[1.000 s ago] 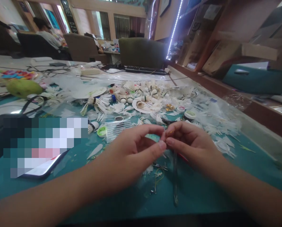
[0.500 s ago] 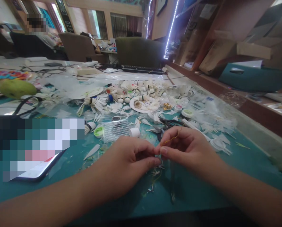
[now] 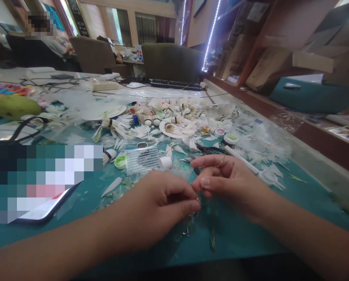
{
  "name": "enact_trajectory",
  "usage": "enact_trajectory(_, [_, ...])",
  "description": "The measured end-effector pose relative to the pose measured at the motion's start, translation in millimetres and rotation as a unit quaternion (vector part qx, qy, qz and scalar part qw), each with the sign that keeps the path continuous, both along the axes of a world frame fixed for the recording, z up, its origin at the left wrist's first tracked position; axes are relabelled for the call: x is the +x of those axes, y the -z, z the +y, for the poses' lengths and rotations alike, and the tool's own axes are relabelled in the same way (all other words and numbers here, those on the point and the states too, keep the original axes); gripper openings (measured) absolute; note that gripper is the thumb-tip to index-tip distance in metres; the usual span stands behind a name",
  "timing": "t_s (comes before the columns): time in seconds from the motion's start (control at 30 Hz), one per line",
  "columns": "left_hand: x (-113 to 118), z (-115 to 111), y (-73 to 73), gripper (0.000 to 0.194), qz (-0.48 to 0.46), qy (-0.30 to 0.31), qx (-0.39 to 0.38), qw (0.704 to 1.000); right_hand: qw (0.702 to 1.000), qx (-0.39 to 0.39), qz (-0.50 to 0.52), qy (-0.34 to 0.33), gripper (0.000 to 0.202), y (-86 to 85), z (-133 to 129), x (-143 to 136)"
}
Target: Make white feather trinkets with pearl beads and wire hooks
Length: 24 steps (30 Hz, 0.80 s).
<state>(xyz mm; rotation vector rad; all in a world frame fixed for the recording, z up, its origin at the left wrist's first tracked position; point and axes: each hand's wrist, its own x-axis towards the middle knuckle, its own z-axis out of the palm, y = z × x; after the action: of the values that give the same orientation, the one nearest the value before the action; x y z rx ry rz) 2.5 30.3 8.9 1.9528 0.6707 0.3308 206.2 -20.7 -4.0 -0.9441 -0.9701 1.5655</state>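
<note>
My left hand (image 3: 174, 195) is closed in a pinch, thumb against fingertips. From under it hangs a small tangle of thin wire with silvery bits (image 3: 186, 228), its upper part hidden by my fingers. My right hand (image 3: 221, 177) meets it at the fingertips, thumb and finger pinched together and the index finger raised. A thin gold wire (image 3: 222, 160) shows against that index finger. Scissors (image 3: 211, 150) with black handles lie just behind my right hand. Close behind my left hand are a sheet of pearl beads (image 3: 143, 160) and a white cap (image 3: 165, 162).
Shuttlecocks (image 3: 116, 125), loose white feathers (image 3: 112, 186) and a white plate (image 3: 174, 128) cover the green table mat (image 3: 250, 242). A phone (image 3: 48, 210) lies at left, near a green fruit (image 3: 15, 107). Beyond stand a keyboard (image 3: 177, 84) and chairs (image 3: 171, 62); a person (image 3: 50, 47) sits far left.
My right index finger has lifted and straightened away from the thumb, and the gold wire shows less. My left hand has lowered slightly. The view has shifted a little.
</note>
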Motion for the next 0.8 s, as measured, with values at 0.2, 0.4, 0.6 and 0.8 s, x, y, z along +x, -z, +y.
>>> enact_trajectory(0.2, [-1.2, 1.8, 2.0, 0.024, 0.002, 0.009, -0.168, 0.986, 1.0, -0.017, 0.012, -0.012, 0.015, 5.3, 5.8, 2.2])
enact_trajectory(0.4, [-3.1, -2.8, 5.6, 0.022, -0.02, 0.027, -0.288, 0.957, 1.0, 0.003, 0.005, -0.024, 0.013, 7.7, 9.8, 6.8])
enact_trajectory(0.6, [-5.5, 3.5, 5.9, 0.031, -0.009, 0.017, -0.269, 0.963, 0.999, 0.033, -0.015, 0.019, 0.018, 6.5, 14.9, 14.3])
enact_trajectory(0.8, [-8.1, 1.7, 10.9, 0.028, -0.025, -0.022, -0.212, 0.977, 0.995, 0.052, -0.082, 0.032, 0.028, 2.9, 15.4, 16.8])
